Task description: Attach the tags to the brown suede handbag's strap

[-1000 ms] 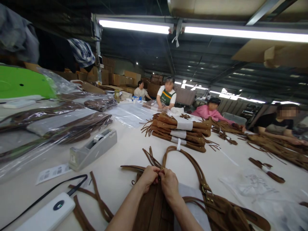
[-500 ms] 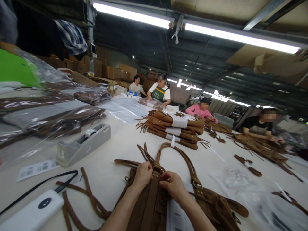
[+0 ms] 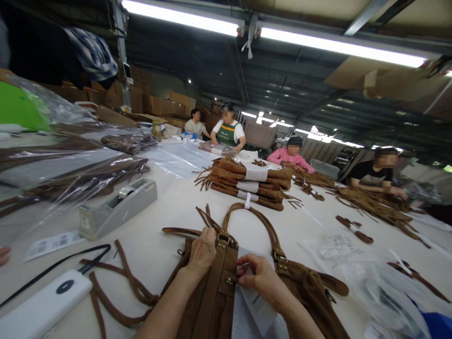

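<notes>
A brown suede-like handbag (image 3: 197, 301) lies before me, its looped handle (image 3: 263, 217) stretched away and fastened with metal buckles. My left hand (image 3: 203, 252) is closed on the bag's upper edge, beside the base of a strap; its fingertips are partly hidden. To the right, my right hand (image 3: 259, 280) has curved fingers, with thumb and forefinger apart, close by a small brass clasp (image 3: 229, 280). Beneath that hand a white printed tag (image 3: 259, 308) hangs over pale wrapping paper (image 3: 242, 313). Loose brown straps (image 3: 130, 278) trail off to the left.
A grey tape dispenser (image 3: 120, 207) and a white device (image 3: 45, 301) with a black cord stand left. Stacked brown bags (image 3: 250, 183) sit ahead. Plastic bags (image 3: 377, 287) lie right. Several co-workers sit or stand around the table; another person's fingertips (image 3: 4, 255) show at the left edge.
My right hand has moved down from the strap base towards the clasp, exposing more paper and the tag. My left hand has turned, its back now uppermost. The view has shifted slightly.
</notes>
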The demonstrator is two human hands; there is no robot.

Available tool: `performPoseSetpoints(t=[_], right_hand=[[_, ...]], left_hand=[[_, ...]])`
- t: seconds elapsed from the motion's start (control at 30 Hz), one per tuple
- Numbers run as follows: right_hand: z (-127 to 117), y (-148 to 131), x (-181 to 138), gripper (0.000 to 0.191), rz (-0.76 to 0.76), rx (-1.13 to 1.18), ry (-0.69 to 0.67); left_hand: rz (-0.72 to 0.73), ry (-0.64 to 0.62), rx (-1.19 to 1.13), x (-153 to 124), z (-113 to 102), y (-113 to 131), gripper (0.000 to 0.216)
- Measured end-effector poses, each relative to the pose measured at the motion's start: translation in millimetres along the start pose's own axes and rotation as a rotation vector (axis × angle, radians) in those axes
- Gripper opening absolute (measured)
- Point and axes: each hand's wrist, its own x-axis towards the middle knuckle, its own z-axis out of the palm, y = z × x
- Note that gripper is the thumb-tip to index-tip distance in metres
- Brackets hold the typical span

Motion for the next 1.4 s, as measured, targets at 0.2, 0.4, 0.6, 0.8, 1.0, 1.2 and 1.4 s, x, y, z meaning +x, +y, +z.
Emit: performPoseSetpoints(t=[0.2, 0.4, 0.6, 0.8, 1.0, 1.2, 1.4], right_hand=[[-6, -2, -6, 0.033, -0.126, -0.169, 0.052], [-4, -7, -3, 0.042, -0.255, -0.452, 0.263], [41, -4, -11, 0.054, -0.511, -0.729, 0.238], [55, 10, -20, 0.032, -0.462, -0.729, 0.189], [34, 3, -5, 0.025, -0.266, -0.637, 0.226], [36, 3, 4, 0.019, -0.193, -0.751, 0.265], [41, 3, 5, 0.023, -0.167, -0.993, 0.316]], left_hand=[[0.125, 0.022, -0.121, -7, 6, 8, 0.022], [0.152, -0.028, -0.284, -11, 8, 20, 0.019], [0.056, -0.031, -0.463, -6, 4, 21, 0.016], [-0.039, -0.055, -0.638, -5, 4, 16, 0.015], [-0.061, -0.085, -0.728, -4, 5, 15, 0.017], [-0.043, -0.11, -0.706, -7, -2, 17, 0.014], [-0.02, -0.109, -0.654, -7, -1, 16, 0.015]])
